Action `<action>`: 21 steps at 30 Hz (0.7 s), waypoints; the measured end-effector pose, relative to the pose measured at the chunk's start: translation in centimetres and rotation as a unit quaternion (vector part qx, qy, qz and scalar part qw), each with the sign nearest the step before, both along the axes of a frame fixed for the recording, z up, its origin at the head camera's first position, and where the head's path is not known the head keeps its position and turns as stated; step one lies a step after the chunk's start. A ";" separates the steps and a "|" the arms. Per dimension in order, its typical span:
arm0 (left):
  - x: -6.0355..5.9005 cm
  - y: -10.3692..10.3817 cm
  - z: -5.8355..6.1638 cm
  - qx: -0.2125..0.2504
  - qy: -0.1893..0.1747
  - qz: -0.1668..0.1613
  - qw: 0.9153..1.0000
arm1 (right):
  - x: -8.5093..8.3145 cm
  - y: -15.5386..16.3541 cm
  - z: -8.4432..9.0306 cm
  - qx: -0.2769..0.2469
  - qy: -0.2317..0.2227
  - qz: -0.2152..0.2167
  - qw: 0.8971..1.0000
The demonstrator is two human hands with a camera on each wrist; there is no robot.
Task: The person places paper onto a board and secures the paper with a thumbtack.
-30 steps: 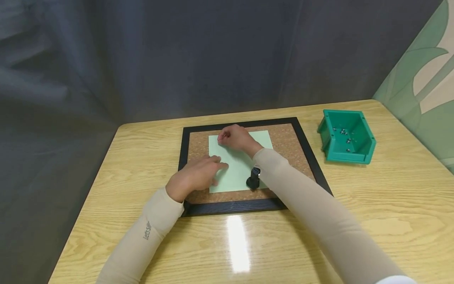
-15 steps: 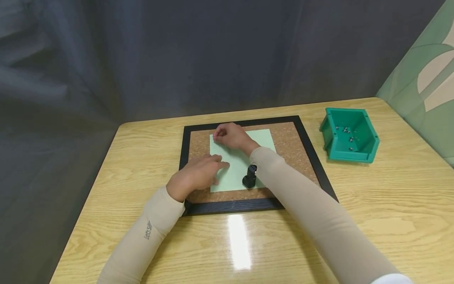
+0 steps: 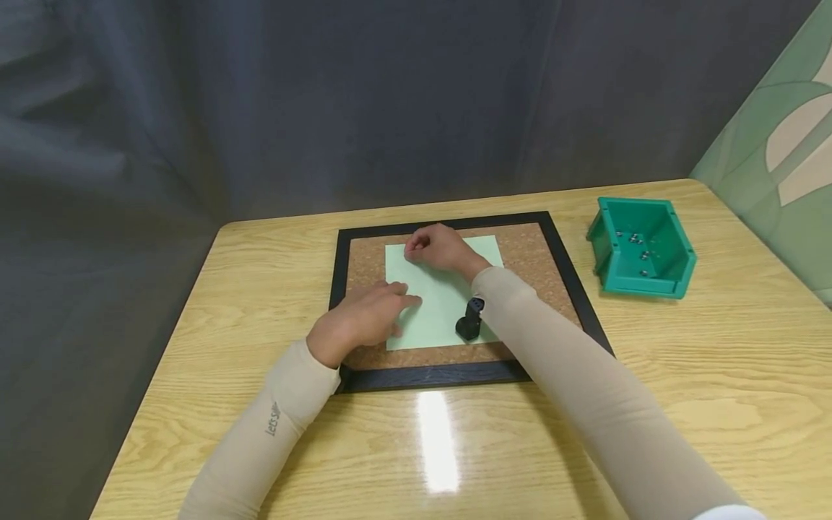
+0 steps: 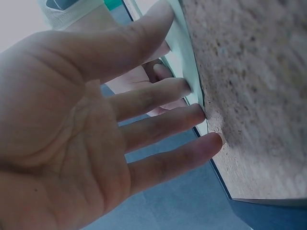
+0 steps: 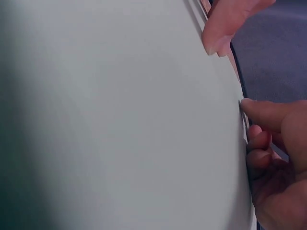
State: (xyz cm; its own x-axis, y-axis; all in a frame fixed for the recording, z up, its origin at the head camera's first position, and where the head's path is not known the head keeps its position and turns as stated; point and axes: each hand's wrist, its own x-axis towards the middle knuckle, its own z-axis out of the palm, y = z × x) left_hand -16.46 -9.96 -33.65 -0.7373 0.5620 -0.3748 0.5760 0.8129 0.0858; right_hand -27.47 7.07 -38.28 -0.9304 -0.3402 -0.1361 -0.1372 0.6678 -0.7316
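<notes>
A light green sheet of paper (image 3: 442,303) lies on a cork board (image 3: 533,267) with a black frame (image 3: 429,375). My left hand (image 3: 364,314) rests flat on the sheet's lower left part. The left wrist view shows its straight fingers (image 4: 158,115) touching the paper's edge (image 4: 184,57) and the cork (image 4: 259,86). My right hand (image 3: 435,249) sits at the sheet's top edge, left of centre, with its fingers curled. In the right wrist view one fingertip (image 5: 249,106) touches the paper (image 5: 120,120). I see nothing held in that hand.
A green plastic bin (image 3: 650,290) stands on the wooden table (image 3: 715,361) right of the board, with several small pins (image 3: 640,254) inside. A dark curtain hangs behind the table. A black wrist camera (image 3: 469,321) sits under my right forearm.
My right hand has shifted slightly to the right, away from the sheet's top left corner. The left hand has stayed pressed on the paper.
</notes>
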 end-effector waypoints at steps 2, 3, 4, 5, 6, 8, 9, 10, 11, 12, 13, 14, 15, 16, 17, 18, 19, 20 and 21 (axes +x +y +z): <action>0.0 0.0 0.0 -0.002 -0.003 0.001 1.000 | -0.1 0.0 -0.2 -0.001 0.001 0.001 1.000; 0.0 0.0 0.0 -0.001 -0.004 0.002 1.000 | -0.2 0.1 -0.2 -0.003 0.003 0.000 1.000; 0.0 0.0 0.0 -0.001 -0.005 0.003 1.000 | -0.3 0.1 -0.2 -0.004 0.005 -0.001 1.000; 0.0 0.0 0.1 -0.001 -0.005 0.004 1.000 | -0.3 0.0 -0.2 -0.004 0.006 -0.001 1.000; 0.0 0.0 0.0 -0.002 -0.004 0.004 1.000 | -0.3 0.0 -0.1 -0.002 0.009 -0.001 1.000; 0.0 0.0 -0.1 -0.003 -0.005 0.005 1.000 | -0.3 -0.2 -0.1 0.003 0.011 0.000 1.000; 0.0 0.0 -0.1 -0.003 -0.003 0.004 1.000 | -0.3 -0.3 -0.1 0.005 0.013 0.003 1.000; 0.0 0.0 -0.1 -0.003 -0.003 0.004 1.000 | -0.3 -0.3 -0.1 0.010 0.013 0.007 1.000; 0.0 0.1 -0.2 -0.003 -0.003 0.003 1.000 | -0.3 -0.4 -0.1 0.013 0.014 0.009 1.000; 0.0 0.1 -0.2 -0.003 -0.004 0.003 1.000 | -0.2 -0.4 -0.1 0.014 0.013 0.009 1.000; 0.0 0.1 -0.2 -0.005 -0.006 0.003 1.000 | -0.2 -0.3 -0.2 0.012 0.011 0.008 1.000; 0.0 0.1 -0.2 -0.004 -0.007 0.003 1.000 | -0.1 -0.2 -0.2 0.007 0.006 0.004 1.000; 0.0 0.1 -0.2 -0.006 -0.008 0.004 1.000 | -0.1 -0.1 -0.2 -0.005 -0.002 0.000 1.000; -0.1 0.2 -0.2 -0.009 -0.009 0.005 1.000 | -0.1 0.1 -0.2 -0.021 -0.014 -0.008 1.000; -0.1 0.2 -0.2 -0.010 -0.010 0.006 1.000 | -0.1 0.2 -0.3 -0.043 -0.028 -0.016 0.999; -0.1 0.2 -0.2 -0.011 -0.010 0.007 1.000 | -0.1 0.4 -0.3 -0.066 -0.042 -0.026 0.997; -0.1 0.2 -0.2 -0.012 -0.010 0.007 1.000 | -0.2 0.5 -0.3 -0.090 -0.057 -0.036 0.994; -0.1 0.2 -0.2 -0.012 -0.010 0.008 1.000 | -0.2 0.6 -0.3 -0.115 -0.072 -0.046 0.990; -0.1 0.2 -0.2 -0.013 -0.010 0.008 1.000 | -0.3 0.7 -0.4 -0.134 -0.084 -0.053 0.986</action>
